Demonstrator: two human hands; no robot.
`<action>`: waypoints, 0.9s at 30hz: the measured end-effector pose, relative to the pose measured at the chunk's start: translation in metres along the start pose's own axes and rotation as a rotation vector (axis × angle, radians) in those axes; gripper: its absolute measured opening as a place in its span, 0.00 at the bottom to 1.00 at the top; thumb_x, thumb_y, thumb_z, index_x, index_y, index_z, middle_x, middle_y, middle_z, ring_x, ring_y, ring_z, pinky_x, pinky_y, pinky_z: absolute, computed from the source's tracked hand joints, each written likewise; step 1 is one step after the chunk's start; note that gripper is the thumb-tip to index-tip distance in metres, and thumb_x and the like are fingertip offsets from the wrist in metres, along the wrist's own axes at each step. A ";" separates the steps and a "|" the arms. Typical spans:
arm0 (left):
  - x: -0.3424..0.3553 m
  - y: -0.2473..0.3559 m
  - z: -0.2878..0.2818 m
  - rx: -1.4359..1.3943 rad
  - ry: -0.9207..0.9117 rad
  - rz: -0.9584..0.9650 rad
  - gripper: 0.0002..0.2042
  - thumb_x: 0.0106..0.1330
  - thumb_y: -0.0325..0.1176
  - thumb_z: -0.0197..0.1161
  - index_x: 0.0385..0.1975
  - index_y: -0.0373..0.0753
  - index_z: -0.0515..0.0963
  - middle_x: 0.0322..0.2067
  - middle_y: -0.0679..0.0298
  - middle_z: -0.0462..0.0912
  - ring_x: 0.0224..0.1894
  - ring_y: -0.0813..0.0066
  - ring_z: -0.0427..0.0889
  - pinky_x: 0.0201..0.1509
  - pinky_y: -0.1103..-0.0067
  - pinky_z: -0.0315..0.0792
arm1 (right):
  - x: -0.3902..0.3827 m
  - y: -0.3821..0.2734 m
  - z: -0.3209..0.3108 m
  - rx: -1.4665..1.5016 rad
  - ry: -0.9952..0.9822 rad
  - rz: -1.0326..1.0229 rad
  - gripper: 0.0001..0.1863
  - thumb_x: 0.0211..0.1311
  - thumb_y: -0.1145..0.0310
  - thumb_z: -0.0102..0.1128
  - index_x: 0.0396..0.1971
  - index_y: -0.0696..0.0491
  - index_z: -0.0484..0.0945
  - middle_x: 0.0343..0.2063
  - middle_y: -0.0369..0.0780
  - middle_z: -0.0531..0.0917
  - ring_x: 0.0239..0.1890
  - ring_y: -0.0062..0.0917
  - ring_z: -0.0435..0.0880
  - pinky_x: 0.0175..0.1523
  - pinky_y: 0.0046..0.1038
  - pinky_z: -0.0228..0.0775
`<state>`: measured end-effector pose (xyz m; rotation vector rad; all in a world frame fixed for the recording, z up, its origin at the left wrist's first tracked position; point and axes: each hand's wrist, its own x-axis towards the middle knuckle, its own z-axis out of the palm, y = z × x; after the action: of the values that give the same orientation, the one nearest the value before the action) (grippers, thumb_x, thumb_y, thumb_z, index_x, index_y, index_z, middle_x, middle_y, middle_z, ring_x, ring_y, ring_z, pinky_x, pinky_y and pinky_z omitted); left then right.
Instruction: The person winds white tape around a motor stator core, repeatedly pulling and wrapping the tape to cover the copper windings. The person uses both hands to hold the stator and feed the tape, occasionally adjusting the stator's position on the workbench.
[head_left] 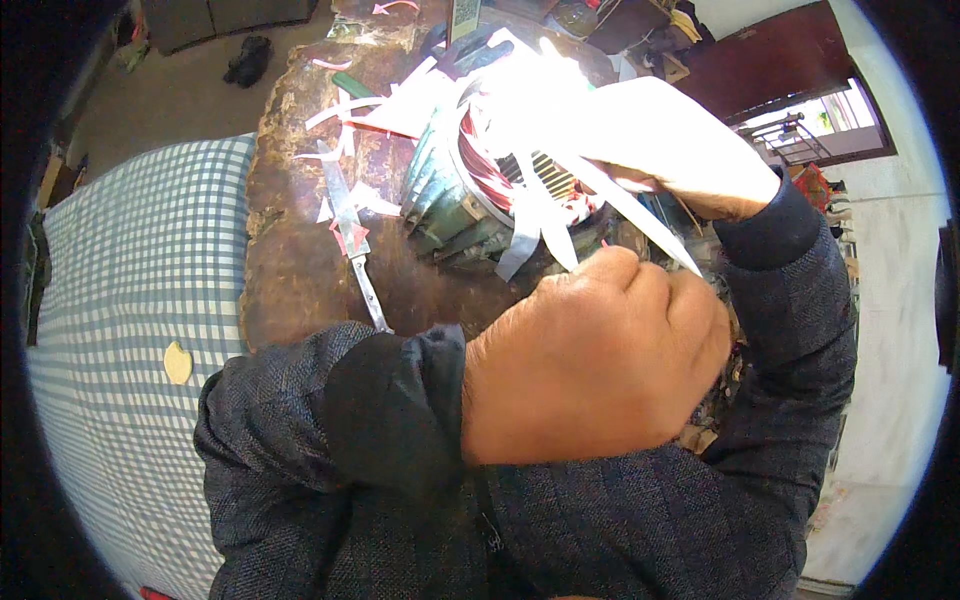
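Note:
A finned metal motor housing (435, 215) with red windings (480, 165) sits at the centre, with white strips (635, 215) hanging from and crossing its opening. My left hand (595, 355) is closed just in front of it, below the strips, near a small red tip; what its curled fingers hold is hidden. My right hand (680, 135) reaches over the housing's right side, washed out by glare, so its fingers and any grip are unclear. A metal knife (362, 280) lies left of the housing among white and pink scraps.
The housing stands on a worn brown tabletop (285, 260). A blue checked bed cover (120, 250) with a yellow round piece (178, 362) is at the left. A green-handled tool (350, 85) and clutter lie at the back. A white wall (880, 320) is at the right.

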<state>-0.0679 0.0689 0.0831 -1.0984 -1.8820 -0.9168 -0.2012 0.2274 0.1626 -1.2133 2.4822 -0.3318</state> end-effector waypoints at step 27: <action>-0.005 -0.168 -0.042 -0.253 -0.299 -0.540 0.16 0.79 0.35 0.59 0.61 0.36 0.79 0.58 0.60 0.84 0.63 0.69 0.81 0.70 0.74 0.71 | -0.095 0.011 0.041 0.261 0.463 -0.167 0.16 0.68 0.61 0.71 0.47 0.57 0.85 0.31 0.34 0.85 0.29 0.17 0.81 0.36 0.24 0.74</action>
<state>-0.2075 -0.0314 0.0642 -0.9178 -2.4250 -1.3823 -0.1376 0.3074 0.1415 -1.3522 2.5935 -1.0521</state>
